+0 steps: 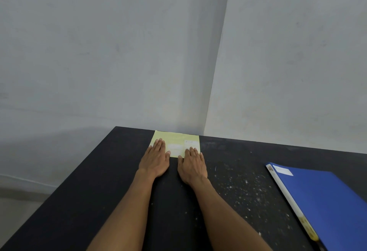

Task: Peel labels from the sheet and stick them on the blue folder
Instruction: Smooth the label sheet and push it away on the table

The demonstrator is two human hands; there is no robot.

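— What are the hands doing?

— Both lie flat, palms down, fingers straight and close together, gripping nothing. The left hand (156,158) has its fingertips on the left part of the sheet (175,143); its palm rests on the table (79,201). The right hand (192,166) has its fingertips on the sheet's near right corner, palm also on the table. The thumbs point toward each other, apart.

— And the sheet?

— Pale yellow-green, lying flat at the table's far edge, close to the wall (119,52). Whitish labels (175,148) show between the hands and above the right fingers. One at the upper right carries small dark marks, too blurred to read.

— The folder?

— The folder (325,199) is blue and lies closed on the table, well apart from the hands, to the right. One white label (283,171) sits at its far left corner; any writing on it is too faint to tell. The pale spine (286,197) has a small dark logo at the far end and a yellowish mark near the close end, neither legible.

— The table itself?

— Black, speckled with white flecks, mostly right of the right hand.
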